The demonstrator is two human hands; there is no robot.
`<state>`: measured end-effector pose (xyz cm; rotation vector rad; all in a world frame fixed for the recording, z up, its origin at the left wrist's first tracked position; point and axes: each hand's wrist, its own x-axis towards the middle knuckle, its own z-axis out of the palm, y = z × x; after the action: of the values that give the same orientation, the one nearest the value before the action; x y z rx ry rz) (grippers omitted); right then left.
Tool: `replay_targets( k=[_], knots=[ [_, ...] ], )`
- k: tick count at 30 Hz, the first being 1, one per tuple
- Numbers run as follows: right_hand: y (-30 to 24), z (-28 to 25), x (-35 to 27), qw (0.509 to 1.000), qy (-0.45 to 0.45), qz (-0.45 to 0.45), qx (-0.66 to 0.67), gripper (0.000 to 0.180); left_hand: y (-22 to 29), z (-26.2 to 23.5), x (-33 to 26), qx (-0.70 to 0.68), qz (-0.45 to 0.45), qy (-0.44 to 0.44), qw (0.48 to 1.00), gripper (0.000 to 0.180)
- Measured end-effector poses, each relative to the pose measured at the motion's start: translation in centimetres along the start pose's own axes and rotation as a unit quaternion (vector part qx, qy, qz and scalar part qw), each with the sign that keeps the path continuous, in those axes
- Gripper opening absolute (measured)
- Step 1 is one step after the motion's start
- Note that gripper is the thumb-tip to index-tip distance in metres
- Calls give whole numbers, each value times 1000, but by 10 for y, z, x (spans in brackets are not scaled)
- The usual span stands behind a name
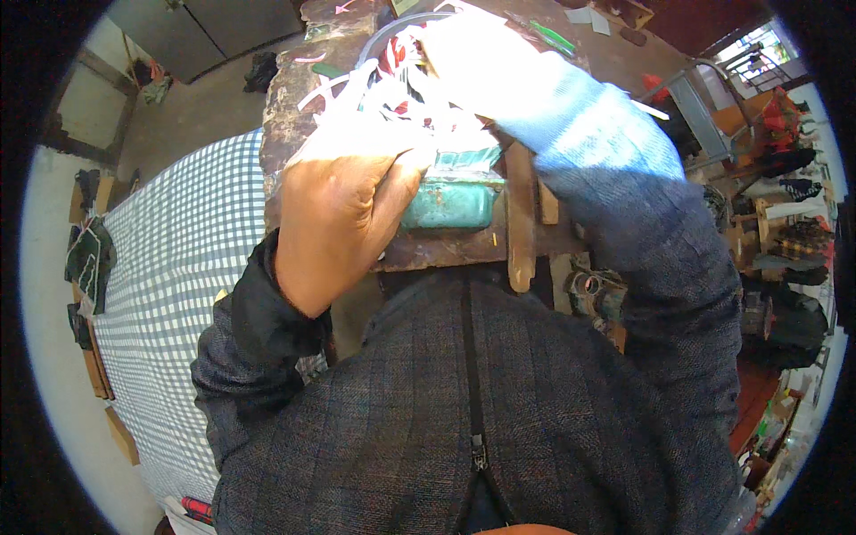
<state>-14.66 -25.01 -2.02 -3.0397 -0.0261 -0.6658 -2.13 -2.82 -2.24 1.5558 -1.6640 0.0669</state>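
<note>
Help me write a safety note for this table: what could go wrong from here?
The wooden stick juts past the near edge of the table, toward the jacket, so a body movement could knock it. Harsh light washes out the right hand and the fingers of the left hand, so a slip there might go unnoticed.

A small, cluttered workroom, possibly a workshop inside a home, is surrounding the wearer. A rough, scarred wooden table (282, 116) is holding a worn teal fixture (450, 205) at its near edge, with a green strip (553, 39) lying farther back. A checked cloth (169, 259) is covering a broad surface at left. Heaped fabrics (794, 236) are crowding the right side, and a window (762, 53) is glowing with daylight.
</note>
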Motion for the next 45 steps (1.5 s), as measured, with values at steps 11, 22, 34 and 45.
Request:
replay_targets(
  k=[11,22,34,45],
  knots=[
    [14,-5,2,992,7,15,123,38,-14,22,12,-39,13,41,998,20],
    [18,-25,-6,906,-58,4,420,39,-13,23,12,-19,-11,2,1000,21],
    [16,-12,-3,923,-45,-30,382,37,-13,26,12,-22,12,31,999,14],
    [10,13,6,999,44,5,22,26,-15,30,16,-7,16,32,999,13]
  ],
)
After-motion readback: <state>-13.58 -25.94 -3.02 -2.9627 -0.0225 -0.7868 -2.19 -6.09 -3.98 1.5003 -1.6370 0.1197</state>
